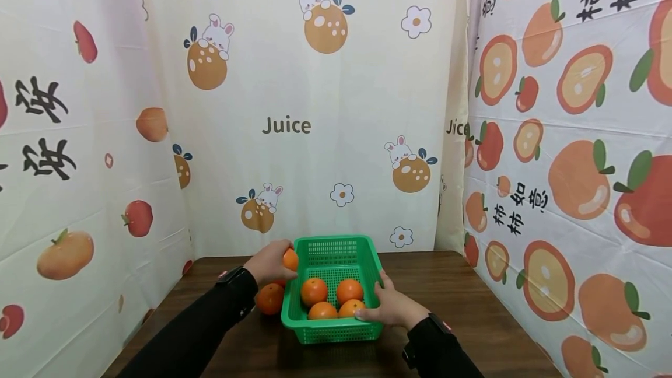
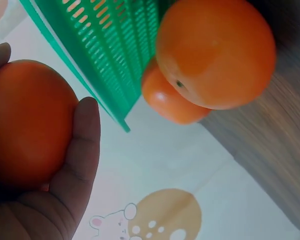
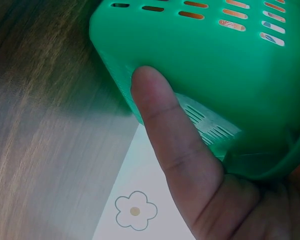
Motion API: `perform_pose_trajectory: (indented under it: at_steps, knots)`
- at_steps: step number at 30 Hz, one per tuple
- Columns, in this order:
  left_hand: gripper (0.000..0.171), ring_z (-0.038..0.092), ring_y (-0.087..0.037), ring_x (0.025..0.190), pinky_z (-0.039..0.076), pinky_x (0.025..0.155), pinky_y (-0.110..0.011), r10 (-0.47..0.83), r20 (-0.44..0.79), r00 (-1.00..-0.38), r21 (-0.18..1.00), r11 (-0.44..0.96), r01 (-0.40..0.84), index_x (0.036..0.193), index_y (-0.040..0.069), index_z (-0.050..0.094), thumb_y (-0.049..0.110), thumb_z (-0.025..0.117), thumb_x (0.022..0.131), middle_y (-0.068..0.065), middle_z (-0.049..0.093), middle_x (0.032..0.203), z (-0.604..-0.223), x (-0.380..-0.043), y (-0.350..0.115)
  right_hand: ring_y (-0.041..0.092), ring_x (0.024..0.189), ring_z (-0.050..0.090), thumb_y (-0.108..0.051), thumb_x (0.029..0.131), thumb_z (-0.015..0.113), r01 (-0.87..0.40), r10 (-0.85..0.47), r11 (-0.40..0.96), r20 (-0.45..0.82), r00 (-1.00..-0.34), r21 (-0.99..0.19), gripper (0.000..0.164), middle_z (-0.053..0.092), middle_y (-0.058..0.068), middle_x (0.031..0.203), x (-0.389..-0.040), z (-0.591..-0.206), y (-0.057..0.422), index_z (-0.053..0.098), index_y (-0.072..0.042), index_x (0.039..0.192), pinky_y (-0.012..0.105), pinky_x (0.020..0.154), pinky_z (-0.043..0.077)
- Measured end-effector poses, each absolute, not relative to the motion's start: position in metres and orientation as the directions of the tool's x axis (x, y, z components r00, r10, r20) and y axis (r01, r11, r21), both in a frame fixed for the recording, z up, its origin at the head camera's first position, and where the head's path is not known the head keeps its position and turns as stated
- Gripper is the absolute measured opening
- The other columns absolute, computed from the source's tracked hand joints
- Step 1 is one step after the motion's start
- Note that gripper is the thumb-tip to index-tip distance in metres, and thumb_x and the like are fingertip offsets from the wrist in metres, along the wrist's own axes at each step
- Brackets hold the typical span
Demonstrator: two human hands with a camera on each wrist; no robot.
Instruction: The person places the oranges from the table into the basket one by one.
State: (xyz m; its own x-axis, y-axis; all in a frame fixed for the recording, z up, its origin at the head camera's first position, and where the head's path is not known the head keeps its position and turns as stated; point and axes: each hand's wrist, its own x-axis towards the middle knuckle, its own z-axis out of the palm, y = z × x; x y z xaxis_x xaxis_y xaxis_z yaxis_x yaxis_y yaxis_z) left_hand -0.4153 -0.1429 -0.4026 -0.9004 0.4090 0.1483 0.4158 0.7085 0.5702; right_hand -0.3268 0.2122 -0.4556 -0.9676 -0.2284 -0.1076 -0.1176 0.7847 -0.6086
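Note:
In the head view my left hand (image 1: 270, 262) holds an orange (image 1: 290, 259) at the left rim of a green plastic basket (image 1: 336, 324). The left wrist view shows thumb and fingers curled round this smooth orange (image 2: 29, 125), beside the basket's slotted wall (image 2: 107, 55). My right hand (image 1: 395, 305) grips the basket's front right corner, thumb over the rim. One straight finger (image 3: 162, 117) lies along the outer wall in the right wrist view. Several oranges sit inside the basket, among them one at the left (image 1: 314, 291) and one at the right (image 1: 349, 291).
Left of the basket another orange (image 1: 270, 299) lies on the dark wooden table (image 1: 446, 302), with one more partly hidden behind it. Printed cloth curtains (image 1: 362, 104) hang behind the table and along both sides. Dark sleeves cover both forearms.

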Motion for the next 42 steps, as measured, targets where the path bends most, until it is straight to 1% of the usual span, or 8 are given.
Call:
perform_pose_trajectory:
  at_steps: [9,12,20,27,32,36,40,42]
  knots:
    - [0.047,0.064,-0.021,0.091,0.061,0.082,-0.035,0.371,0.125,-0.92,0.646,0.674,0.359,0.123,0.014,0.061,0.022,0.089,0.085,-0.002,0.069,0.107,-0.401,-0.415,-0.131,0.047,0.139,0.051,-0.062,0.087,0.081,-0.128,-0.235,0.793,-0.106,-0.966,-0.596,0.108,-0.002,0.018,0.18,-0.327,-0.456,0.213,0.039,0.003,0.162,0.067,0.112,0.046]
    - [0.047,0.064,-0.021,0.091,0.061,0.081,-0.035,0.367,0.128,-0.922,0.656,0.666,0.356,0.122,0.014,0.061,0.023,0.089,0.086,-0.003,0.069,0.107,-0.4,-0.416,-0.129,0.05,0.144,0.047,-0.062,0.087,0.081,-0.132,-0.236,0.793,-0.1,-0.966,-0.594,0.108,-0.002,0.018,0.18,-0.327,-0.455,0.213,0.039,0.002,0.162,0.07,0.114,0.044]
    - [0.047,0.063,-0.021,0.089,0.058,0.078,-0.035,0.384,0.152,-0.911,0.619,0.681,0.391,0.121,0.014,0.063,0.023,0.09,0.083,-0.002,0.068,0.105,-0.404,-0.428,-0.126,0.049,0.145,0.048,-0.064,0.088,0.079,-0.147,-0.247,0.801,-0.096,-0.964,-0.581,0.109,-0.002,0.018,0.18,-0.326,-0.455,0.214,0.038,0.004,0.162,0.067,0.113,0.046]
    - [0.047,0.063,-0.021,0.089,0.058,0.08,-0.036,0.393,0.134,-0.91,0.583,0.711,0.393,0.119,0.015,0.063,0.027,0.091,0.083,-0.001,0.068,0.104,-0.409,-0.438,-0.122,0.049,0.143,0.049,-0.064,0.088,0.08,-0.146,-0.245,0.794,-0.091,-0.965,-0.59,0.109,-0.002,0.018,0.18,-0.327,-0.456,0.214,0.038,0.004,0.162,0.066,0.113,0.046]
    - [0.048,0.064,-0.021,0.089,0.059,0.08,-0.036,0.38,0.121,-0.917,0.598,0.71,0.373,0.12,0.015,0.063,0.027,0.092,0.083,-0.002,0.068,0.104,-0.411,-0.441,-0.122,0.049,0.145,0.048,-0.063,0.088,0.08,-0.151,-0.253,0.79,-0.092,-0.963,-0.594,0.109,-0.002,0.018,0.18,-0.327,-0.456,0.214,0.038,0.003,0.162,0.067,0.113,0.046]
    - [0.049,0.064,-0.022,0.089,0.059,0.079,-0.036,0.359,0.116,-0.926,0.629,0.695,0.348,0.123,0.016,0.062,0.026,0.091,0.084,-0.002,0.069,0.104,-0.411,-0.443,-0.123,0.045,0.137,0.054,-0.062,0.088,0.08,-0.154,-0.261,0.784,-0.094,-0.961,-0.601,0.109,-0.001,0.019,0.179,-0.326,-0.456,0.214,0.036,0.004,0.163,0.062,0.108,0.051]
    - [0.053,0.064,-0.022,0.089,0.06,0.079,-0.036,0.369,0.138,-0.919,0.619,0.692,0.371,0.125,0.014,0.062,0.028,0.091,0.084,-0.003,0.069,0.106,-0.411,-0.444,-0.121,0.04,0.128,0.059,-0.061,0.088,0.081,-0.155,-0.265,0.778,-0.095,-0.959,-0.609,0.109,-0.002,0.02,0.179,-0.326,-0.455,0.215,0.035,0.005,0.163,0.057,0.101,0.055]
    - [0.053,0.064,-0.021,0.09,0.059,0.078,-0.036,0.389,0.148,-0.909,0.604,0.693,0.394,0.126,0.014,0.062,0.028,0.09,0.084,-0.003,0.068,0.107,-0.411,-0.445,-0.118,0.039,0.127,0.059,-0.061,0.088,0.081,-0.154,-0.265,0.777,-0.096,-0.959,-0.61,0.109,-0.002,0.02,0.179,-0.326,-0.455,0.215,0.035,0.005,0.163,0.056,0.1,0.055]
